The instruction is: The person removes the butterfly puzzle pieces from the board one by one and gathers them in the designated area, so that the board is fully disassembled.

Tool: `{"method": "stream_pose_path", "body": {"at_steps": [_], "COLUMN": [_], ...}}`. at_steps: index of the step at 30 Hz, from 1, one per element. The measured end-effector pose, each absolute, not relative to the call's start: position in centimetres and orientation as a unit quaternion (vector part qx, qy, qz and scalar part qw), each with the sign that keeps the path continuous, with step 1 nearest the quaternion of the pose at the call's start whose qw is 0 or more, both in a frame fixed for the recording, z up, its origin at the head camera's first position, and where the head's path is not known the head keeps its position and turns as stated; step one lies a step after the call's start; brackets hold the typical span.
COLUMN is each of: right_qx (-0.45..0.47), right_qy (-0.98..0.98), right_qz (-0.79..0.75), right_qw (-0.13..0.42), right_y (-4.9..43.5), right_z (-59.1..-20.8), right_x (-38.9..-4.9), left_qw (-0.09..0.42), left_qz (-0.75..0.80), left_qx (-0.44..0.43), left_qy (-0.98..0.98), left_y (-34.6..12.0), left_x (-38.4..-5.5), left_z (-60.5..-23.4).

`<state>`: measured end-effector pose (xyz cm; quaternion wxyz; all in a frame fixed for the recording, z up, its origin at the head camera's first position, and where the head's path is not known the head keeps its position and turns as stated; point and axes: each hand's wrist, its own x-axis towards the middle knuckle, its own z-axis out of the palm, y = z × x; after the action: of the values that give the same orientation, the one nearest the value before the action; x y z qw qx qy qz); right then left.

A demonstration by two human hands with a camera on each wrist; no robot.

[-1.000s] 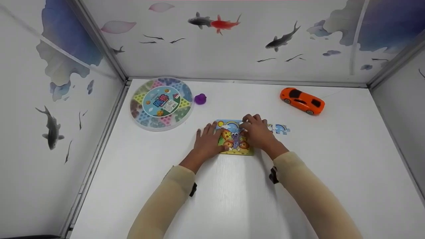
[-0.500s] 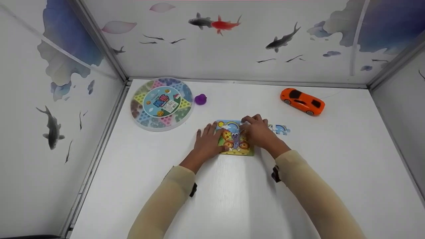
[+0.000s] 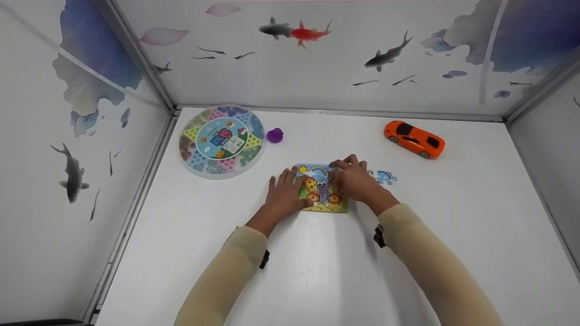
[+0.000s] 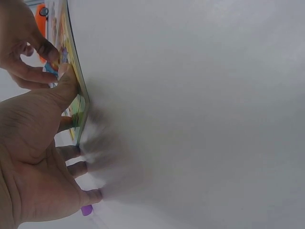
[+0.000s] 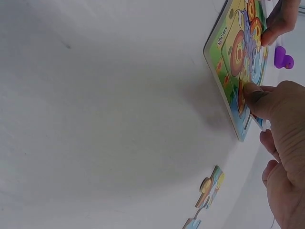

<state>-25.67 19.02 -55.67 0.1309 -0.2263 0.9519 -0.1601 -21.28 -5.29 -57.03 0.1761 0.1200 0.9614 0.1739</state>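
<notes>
A butterfly jigsaw puzzle board [image 3: 324,207] lies flat on the white table between both hands. On its left side rests my left hand [image 3: 283,197], fingers spread, with the thumb on the board's face near the lower edge. My right hand [image 3: 355,181] is over the board's upper right part. Its thumb and fingers pinch a puzzle piece with blue on it [image 4: 50,69], which appears slightly tilted against the board in the right wrist view. The hand covers much of that piece. Loose puzzle pieces [image 3: 384,176] lie just right of the board.
An orange toy car [image 3: 414,139] stands at the back right. At the back left lies a round, clear-lidded game box [image 3: 222,167], with a small purple rubber duck [image 3: 275,135] beside it. Printed panels wall the table's back and sides.
My right wrist and forearm have shifted very slightly to the right, while the fingers stay at the same spot on the board. The left hand holds its place.
</notes>
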Motion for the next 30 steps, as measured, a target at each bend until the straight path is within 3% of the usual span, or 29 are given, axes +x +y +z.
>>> {"method": "stream_pose_path", "body": {"at_steps": [30], "right_qx": [-0.240], "right_qy": [0.950], "right_qz": [-0.161], "right_qw": [0.119], "right_y": [19.74], "right_z": [-55.56], "right_x": [-25.91], "left_qw": [0.165], "left_qz": [0.179], "left_qx": [0.129], "left_qy": [0.961], "left_y": [-5.40], "left_x": [-21.03], "left_z": [-56.75]}}
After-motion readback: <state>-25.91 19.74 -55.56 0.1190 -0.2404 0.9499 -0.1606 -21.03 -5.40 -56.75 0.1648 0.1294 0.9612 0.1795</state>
